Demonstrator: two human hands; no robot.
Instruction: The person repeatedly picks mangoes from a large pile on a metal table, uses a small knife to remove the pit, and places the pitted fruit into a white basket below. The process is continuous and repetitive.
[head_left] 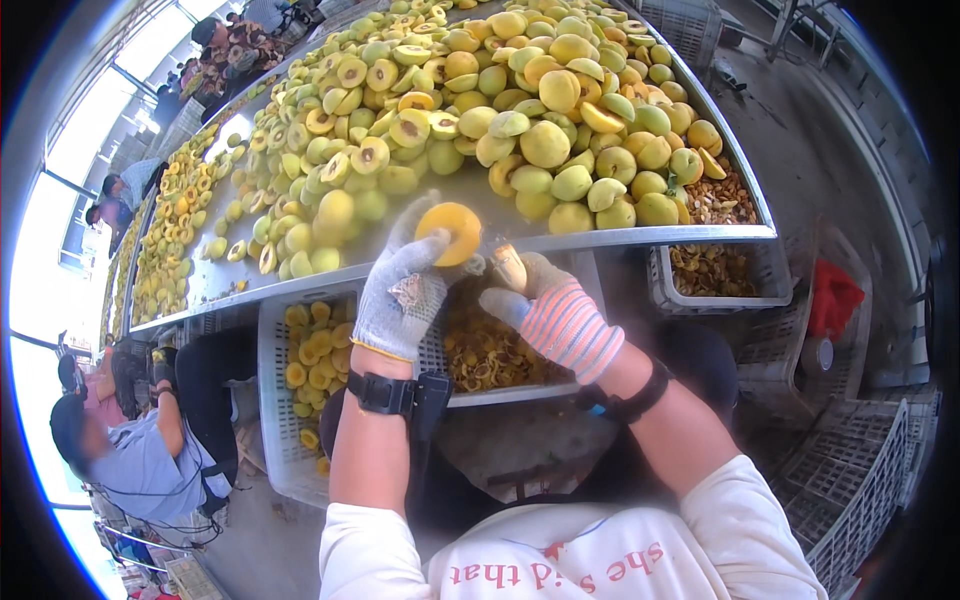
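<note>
My left hand point(402, 300), in a pale grey knit glove, is closed around a yellow peach piece point(452, 232) with a smooth, rounded face. Close beside the fruit, my right hand point(568, 318) wears a glove with red and blue-grey stripes. Its fingers grip a small tool with a pale handle point(509, 268); the tool's working end is blurred. Both hands are held just off the near edge of a metal table point(460, 205), above a crate. Heaped on the table are whole and halved peaches point(545, 145), some halves with brown pits showing.
Below my hands, a white crate point(500, 397) holds peelings and scraps, with peach halves point(315, 345) to its left. Another scrap crate point(720, 298) stands right, near a red cloth or bag point(835, 298). Empty crates point(850, 480) sit lower right. A seated co-worker point(150, 450) is at left.
</note>
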